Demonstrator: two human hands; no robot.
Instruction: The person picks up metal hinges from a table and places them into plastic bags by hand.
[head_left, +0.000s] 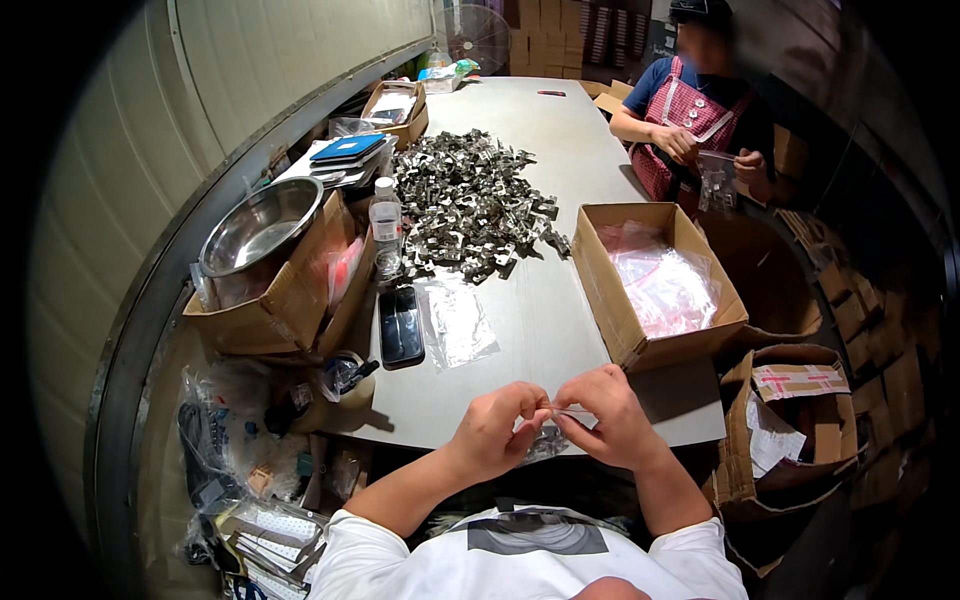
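Observation:
At the table's near edge, my left hand (498, 428) and my right hand (612, 420) meet, fingers pinched together. Between them they grip the top of a small clear plastic bag (545, 444). Its lower part hangs below my fingers and looks greyish; what lies inside is too small to make out. A flat clear plastic bag (458, 322) and a dark phone (401, 327) lie on the table ahead of my left hand. Farther off is a big heap of small metal clips (470, 200). An open carton of clear bags (668, 290) stands ahead of my right hand.
A clear bottle (386, 225) stands beside the heap. At the left, a steel bowl (262, 226) rests on a carton (250, 320). Across the right side, a co-worker (700, 120) in a checked apron holds a filled clear bag (717, 182). An open carton (790, 440) stands at the lower right.

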